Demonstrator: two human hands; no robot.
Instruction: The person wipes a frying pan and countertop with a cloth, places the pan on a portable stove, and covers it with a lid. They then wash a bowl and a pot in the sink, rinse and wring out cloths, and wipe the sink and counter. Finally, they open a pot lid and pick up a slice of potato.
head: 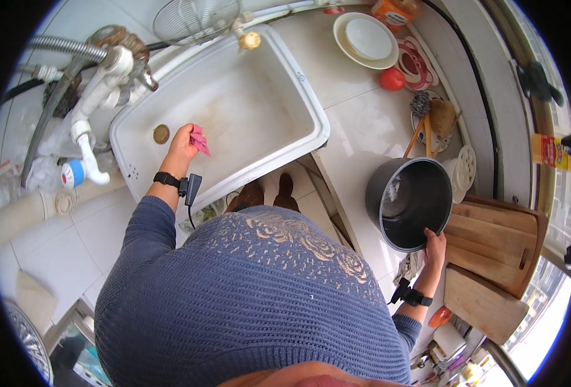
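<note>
My left hand is closed around a crumpled pink cloth, held above the left part of a white sink. The round drain shows in the basin just left of that hand. On the right, my right hand grips the near rim of a dark grey cooking pot, its thumb over the inside edge. The pot is tilted so that its mouth faces me, and a little light glints on its inner wall. Whether its base touches the tiled counter is hard to tell.
Behind the pot lie a steel scrubber and brushes with wooden handles. A tomato sits beside stacked bowls. Wooden cutting boards lean at the right. A white tap stands left of the sink, and a wire strainer hangs behind.
</note>
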